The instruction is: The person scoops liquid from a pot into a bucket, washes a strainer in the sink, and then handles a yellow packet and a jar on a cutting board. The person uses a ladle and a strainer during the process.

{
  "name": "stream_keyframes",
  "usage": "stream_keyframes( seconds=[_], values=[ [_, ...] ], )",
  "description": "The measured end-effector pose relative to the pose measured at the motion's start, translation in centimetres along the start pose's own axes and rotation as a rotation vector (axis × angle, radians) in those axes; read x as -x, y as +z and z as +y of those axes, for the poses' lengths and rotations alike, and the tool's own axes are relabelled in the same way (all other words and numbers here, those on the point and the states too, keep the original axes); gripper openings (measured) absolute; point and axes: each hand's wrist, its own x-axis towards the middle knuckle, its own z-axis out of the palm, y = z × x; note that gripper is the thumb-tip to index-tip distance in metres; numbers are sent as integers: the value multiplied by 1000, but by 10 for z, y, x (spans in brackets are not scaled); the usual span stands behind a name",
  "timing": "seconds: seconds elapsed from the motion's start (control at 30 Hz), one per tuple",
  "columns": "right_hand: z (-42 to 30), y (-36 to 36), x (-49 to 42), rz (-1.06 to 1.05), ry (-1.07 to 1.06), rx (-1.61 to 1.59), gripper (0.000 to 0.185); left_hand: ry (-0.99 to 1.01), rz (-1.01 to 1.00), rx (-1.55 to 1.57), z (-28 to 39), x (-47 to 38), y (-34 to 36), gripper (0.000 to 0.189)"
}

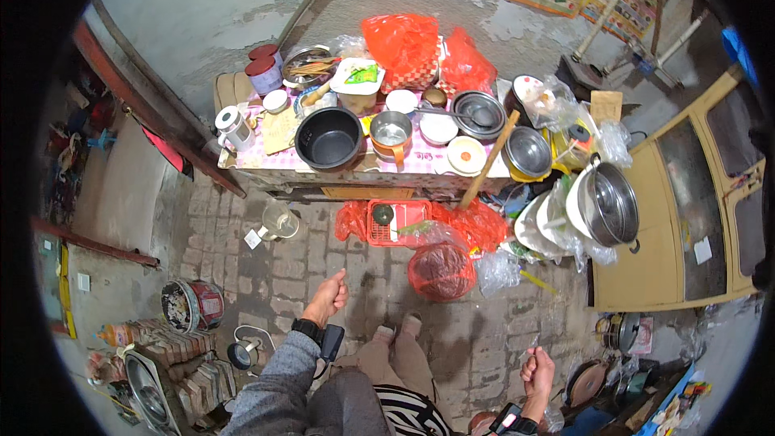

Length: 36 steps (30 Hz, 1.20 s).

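Note:
My left hand (329, 297) is loosely closed above the brick floor, left of my legs, with nothing seen in it. My right hand (537, 372) is held in a fist at the lower right; a faint clear wisp shows just above it, and I cannot tell if it touches the fingers. Before me stands a long table with a pink checked cover (260, 160). On it are a black inner pot (329, 139), a steel cup with an orange handle (391, 133), a white kettle (235, 127), metal bowls (528, 152) and white bowls (467, 155).
A red plastic basket (380, 233), red bags (441, 272) and a clear jug (280, 221) are on the floor. A wooden stick (490, 160) leans on the table. White pots (578, 203) stand right, near a yellow cabinet (636, 224); a paint-stained bucket (192, 306) stands left.

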Motion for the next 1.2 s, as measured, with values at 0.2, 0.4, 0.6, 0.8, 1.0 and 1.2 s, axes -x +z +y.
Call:
stream_keyframes(
  seconds=[0.2,0.4,0.6,0.8,1.0,1.2],
  values=[
    [-29,68,-76,-97,22,26,25,61,26,68,60,-15,-4,41],
    [-55,166,-157,-248,8,6,26,148,152,150,140,-7,-18,42],
    [-75,267,-204,-352,71,39,24,241,174,141,207,-28,-33,39],
    [-80,305,-219,-246,79,100,24,248,213,-86,280,-86,13,34],
    [-58,320,-178,92,113,109,26,435,112,-496,347,-195,74,36],
    [-30,342,-139,184,163,121,27,872,140,-877,361,-308,116,24]
  ],
)
